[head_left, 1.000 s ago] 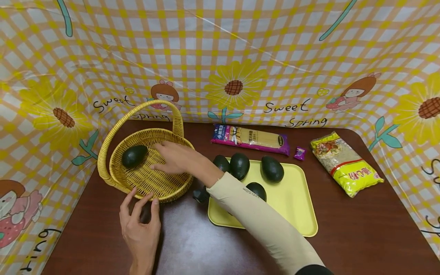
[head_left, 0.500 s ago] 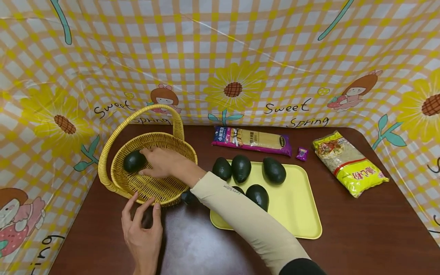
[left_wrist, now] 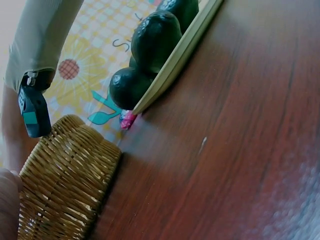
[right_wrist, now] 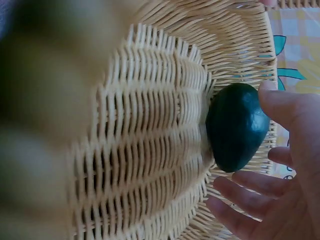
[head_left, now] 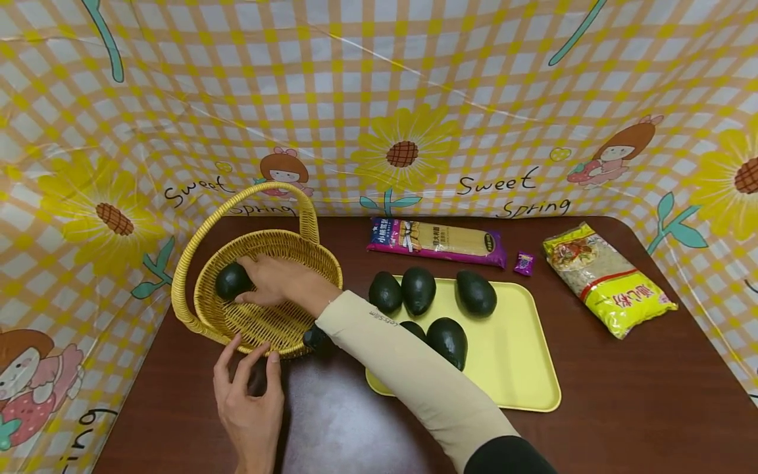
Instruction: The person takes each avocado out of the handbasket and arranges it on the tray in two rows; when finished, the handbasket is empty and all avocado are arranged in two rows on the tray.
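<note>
A round yellow wicker basket point(head_left: 204, 316) with a tall handle stands at the left. One dark green avocado point(head_left: 233, 282) lies inside it, by the left wall. My right hand point(head_left: 275, 280) reaches into the basket beside this avocado. In the right wrist view, the thumb point(right_wrist: 275, 102) touches the avocado's upper side, and loosely spread fingers lie near its lower end. The left hand point(head_left: 251, 395) rests its fingertips against the basket's front rim. To the right, several avocados point(head_left: 447, 342) lie on a yellow tray point(head_left: 515, 368), partly covered by the right sleeve.
Behind the tray lies a purple pack of noodles point(head_left: 438, 238), with a small purple packet point(head_left: 524, 263) next to it. A yellow bag of pasta point(head_left: 610, 280) is at the right. Patterned cloth point(head_left: 403, 85) hangs around the dark wooden table point(head_left: 639, 395).
Inside the basket, my right hand has moved left up to the avocado. The left hand stays at the front rim. The view has shifted slightly.
</note>
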`<move>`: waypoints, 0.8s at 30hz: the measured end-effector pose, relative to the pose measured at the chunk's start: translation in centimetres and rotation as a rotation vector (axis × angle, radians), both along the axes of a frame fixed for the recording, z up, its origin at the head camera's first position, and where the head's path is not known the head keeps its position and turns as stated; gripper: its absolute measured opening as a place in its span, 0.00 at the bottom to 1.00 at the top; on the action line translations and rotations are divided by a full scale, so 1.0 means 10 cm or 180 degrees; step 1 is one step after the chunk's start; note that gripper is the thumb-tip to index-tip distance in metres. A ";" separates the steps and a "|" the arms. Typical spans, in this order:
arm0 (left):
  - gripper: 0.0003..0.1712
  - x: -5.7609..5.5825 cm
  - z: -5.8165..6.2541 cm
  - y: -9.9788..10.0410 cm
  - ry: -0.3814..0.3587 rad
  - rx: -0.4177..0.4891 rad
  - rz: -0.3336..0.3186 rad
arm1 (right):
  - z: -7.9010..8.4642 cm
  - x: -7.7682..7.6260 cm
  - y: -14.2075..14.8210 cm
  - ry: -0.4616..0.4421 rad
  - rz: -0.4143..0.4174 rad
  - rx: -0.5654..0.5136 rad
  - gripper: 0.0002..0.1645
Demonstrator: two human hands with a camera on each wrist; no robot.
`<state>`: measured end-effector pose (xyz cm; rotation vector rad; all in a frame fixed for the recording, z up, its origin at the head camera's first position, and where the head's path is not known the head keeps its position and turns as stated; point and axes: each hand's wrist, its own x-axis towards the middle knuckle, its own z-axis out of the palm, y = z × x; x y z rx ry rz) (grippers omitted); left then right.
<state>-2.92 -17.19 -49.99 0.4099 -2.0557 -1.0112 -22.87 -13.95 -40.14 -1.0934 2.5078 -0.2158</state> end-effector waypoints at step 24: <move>0.13 -0.04 -0.04 0.00 0.0136 -0.0022 -0.0016 | -0.06 -0.14 -0.26 -0.0309 -0.0203 0.0225 0.50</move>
